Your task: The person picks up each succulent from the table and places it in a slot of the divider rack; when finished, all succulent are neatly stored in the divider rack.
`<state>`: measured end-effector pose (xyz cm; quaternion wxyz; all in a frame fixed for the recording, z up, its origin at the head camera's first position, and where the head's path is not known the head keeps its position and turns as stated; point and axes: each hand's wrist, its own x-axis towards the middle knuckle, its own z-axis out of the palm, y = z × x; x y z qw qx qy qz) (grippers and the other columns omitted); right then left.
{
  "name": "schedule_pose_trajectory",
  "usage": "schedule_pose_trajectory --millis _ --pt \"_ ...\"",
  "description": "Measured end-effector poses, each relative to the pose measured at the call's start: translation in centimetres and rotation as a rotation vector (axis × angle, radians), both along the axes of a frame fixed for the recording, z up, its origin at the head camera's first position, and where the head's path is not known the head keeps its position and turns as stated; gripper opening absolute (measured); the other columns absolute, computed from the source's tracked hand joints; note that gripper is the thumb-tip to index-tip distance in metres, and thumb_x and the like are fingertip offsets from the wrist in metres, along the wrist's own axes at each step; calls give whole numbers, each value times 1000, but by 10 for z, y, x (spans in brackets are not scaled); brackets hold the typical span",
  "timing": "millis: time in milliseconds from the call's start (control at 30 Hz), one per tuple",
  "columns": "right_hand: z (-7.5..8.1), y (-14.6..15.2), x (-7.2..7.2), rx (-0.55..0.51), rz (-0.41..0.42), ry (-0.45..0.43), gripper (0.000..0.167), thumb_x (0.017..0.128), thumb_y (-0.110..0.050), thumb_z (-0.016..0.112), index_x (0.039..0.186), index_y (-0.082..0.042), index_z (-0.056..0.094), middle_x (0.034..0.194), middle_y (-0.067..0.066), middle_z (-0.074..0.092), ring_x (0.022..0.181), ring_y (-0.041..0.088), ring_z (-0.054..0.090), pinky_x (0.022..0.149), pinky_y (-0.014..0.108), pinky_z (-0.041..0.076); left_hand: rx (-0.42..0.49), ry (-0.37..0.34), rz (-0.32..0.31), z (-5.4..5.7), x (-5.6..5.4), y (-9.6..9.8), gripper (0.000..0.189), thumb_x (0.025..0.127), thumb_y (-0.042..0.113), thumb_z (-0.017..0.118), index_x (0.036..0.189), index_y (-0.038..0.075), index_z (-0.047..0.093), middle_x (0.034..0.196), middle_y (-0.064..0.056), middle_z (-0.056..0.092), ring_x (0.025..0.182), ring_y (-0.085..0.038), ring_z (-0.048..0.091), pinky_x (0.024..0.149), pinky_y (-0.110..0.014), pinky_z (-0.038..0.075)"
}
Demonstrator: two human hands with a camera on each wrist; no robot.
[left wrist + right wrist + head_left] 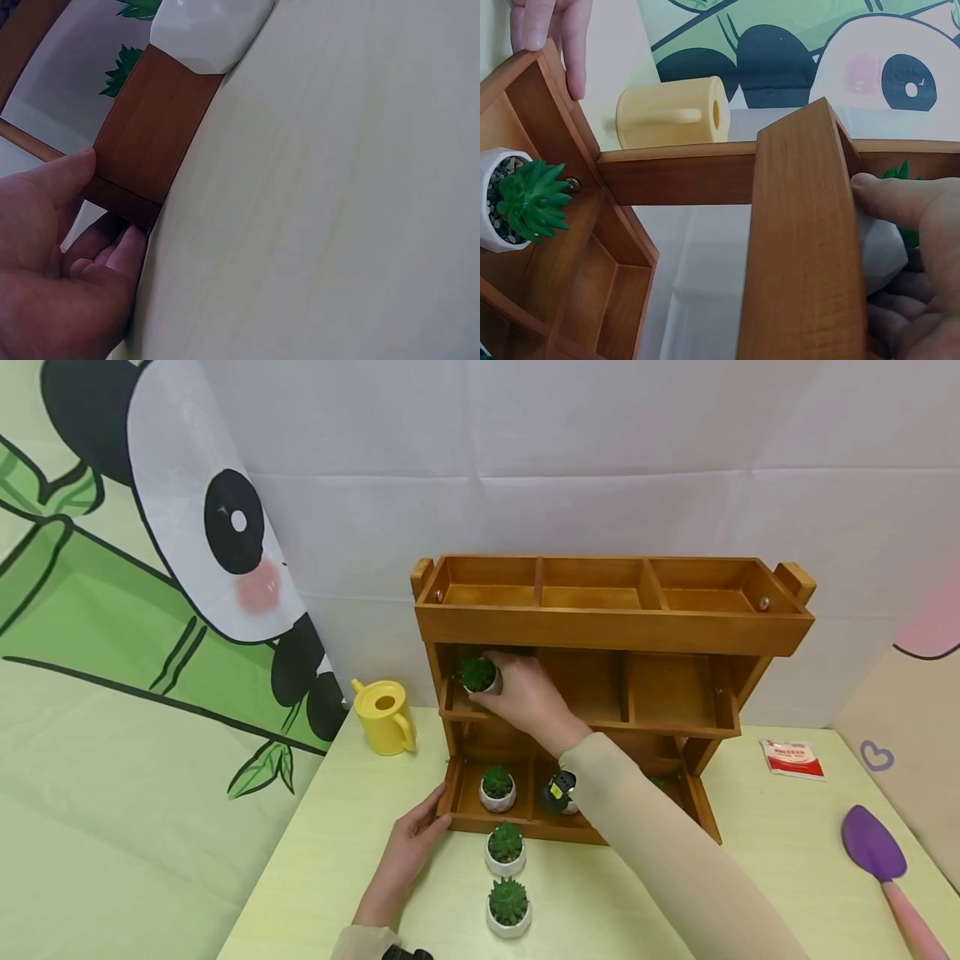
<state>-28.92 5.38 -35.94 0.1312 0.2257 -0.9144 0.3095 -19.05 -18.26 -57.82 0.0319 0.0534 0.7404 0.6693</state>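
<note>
My right hand [527, 693] grips a small potted succulent [477, 675] by its white pot, inside the left compartment of the wooden shelf's middle tier [671, 693]. In the right wrist view that pot [881, 251] is partly hidden behind the tier's front board. At the bottom tier's left front corner, my left hand [411, 837] holds the wooden edge, thumb on top and fingers beneath in the left wrist view. One succulent [497, 782] sits in the bottom tier's left compartment. Others there are mostly hidden by my right arm. Two more, a nearer succulent [507, 903] and a farther succulent [506, 845], stand on the table before the shelf.
A yellow watering can [385, 718] stands left of the shelf. To the right lie a red and white packet [792, 759] and a purple toy shovel [873, 843] with a pink handle. The top tier [615, 625] has three compartments. A pale wall cloth hangs close behind.
</note>
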Motion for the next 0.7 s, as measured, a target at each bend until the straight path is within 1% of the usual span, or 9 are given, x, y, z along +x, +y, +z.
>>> schedule_pose_trajectory --millis 133,400,500,700 --pt "2 -1 1 3 -14 -11 56 91 -28 84 137 -3 63 125 12 69 113 26 67 98 40 57 10 -11 1 -1 0 0 54 105 15 66 156 22 52 162 -2 42 150 -26 36 114 -32 39" --pt "4 -3 4 3 -25 -25 49 91 -23 84 130 -1 64 119 12 68 110 26 67 99 40 57 5 -12 8 -1 0 0 54 104 16 68 156 22 52 161 -3 43 148 -28 38 114 -34 40" --pt "5 -4 5 7 -36 -30 44 91 -21 83 126 -1 65 114 11 69 105 25 68 95 39 59 5 -15 10 -1 0 0 54 104 15 68 156 22 53 161 -3 43 148 -28 38 113 -33 41" --pt "6 -4 9 14 -69 -54 39 90 -19 83 119 0 66 104 10 68 92 23 66 83 38 60 11 -13 6 -1 0 0 54 104 13 66 156 22 52 162 -3 42 149 -28 37 114 -32 40"
